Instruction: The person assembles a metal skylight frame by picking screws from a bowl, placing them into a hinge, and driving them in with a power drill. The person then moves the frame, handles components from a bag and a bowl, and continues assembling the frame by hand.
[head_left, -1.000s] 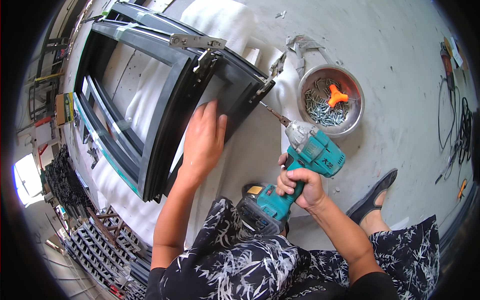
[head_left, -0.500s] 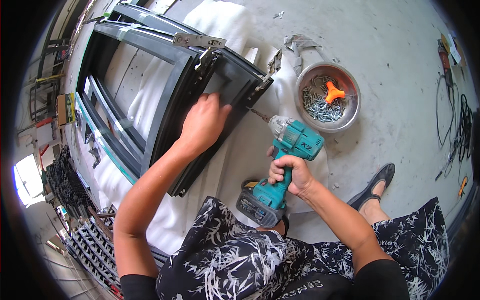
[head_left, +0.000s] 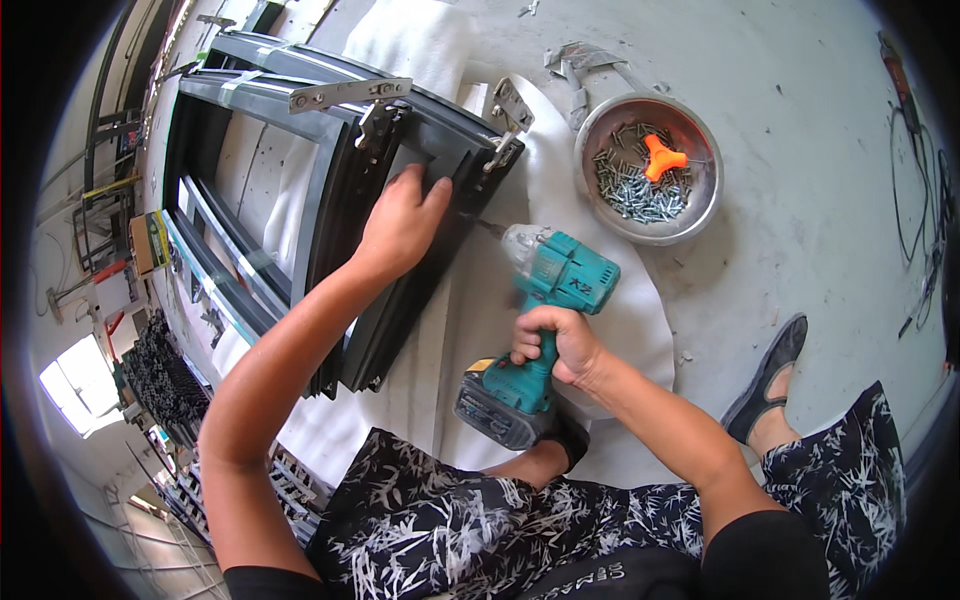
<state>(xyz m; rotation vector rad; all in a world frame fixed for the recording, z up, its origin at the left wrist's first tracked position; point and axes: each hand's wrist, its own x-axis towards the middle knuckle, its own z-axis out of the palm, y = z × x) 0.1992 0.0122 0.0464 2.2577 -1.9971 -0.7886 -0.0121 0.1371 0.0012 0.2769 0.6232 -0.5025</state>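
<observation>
My left hand (head_left: 402, 222) is on the near end of a dark metal window frame (head_left: 335, 190), its fingers bent over the profile and the fingertips partly hidden. In my right hand (head_left: 560, 343) is a teal cordless impact driver (head_left: 572, 275), gripped round its handle, with the black battery pack (head_left: 497, 412) low. The driver's bit points left at the frame's side; whether it touches a screw there is too small to tell. Silver friction hinges (head_left: 350, 94) are at the frame's end, and another hinge piece (head_left: 512, 104) sticks up at the corner beyond my hand.
A steel bowl (head_left: 712, 205) of screws stands right of the frame, with an orange three-armed knob (head_left: 663, 158) lying in it. White foam sheet (head_left: 610, 365) spreads under the frame. A corded tool (head_left: 897, 80) and its cable lie at far right. My shoe (head_left: 770, 375) is at lower right.
The view has shifted, so the frame, bowl and driver appear further left. My left thumb stands further from the fingers. The corner hinge piece shows more of its flat side. The driver stays in my right hand.
</observation>
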